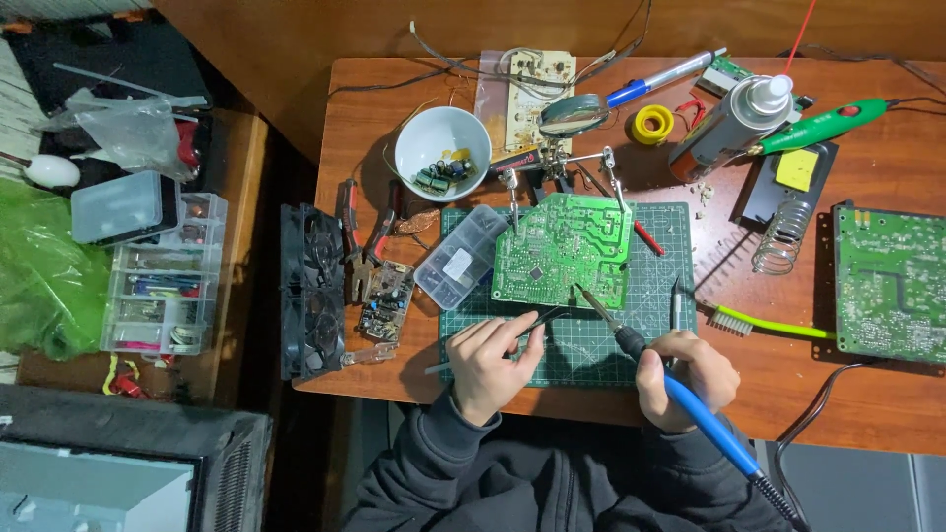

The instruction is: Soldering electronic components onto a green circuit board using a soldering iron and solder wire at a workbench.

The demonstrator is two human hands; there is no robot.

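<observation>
A blue soldering iron (658, 369) is gripped in the right hand (685, 379), tip at the clamped green circuit board (564, 250) mid-mat; tweezers (527, 325) are pinched in the left hand (491, 363) to steady work.

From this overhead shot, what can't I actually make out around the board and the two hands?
- Head view: iron tip's contact spot on the green circuit board is too small.
- Thin tool in the left hand: kind unclear, partly hidden by fingers.
- Soldering iron cord in the right hand: cut off by bottom edge.
- White bowl contents: too small.
</observation>
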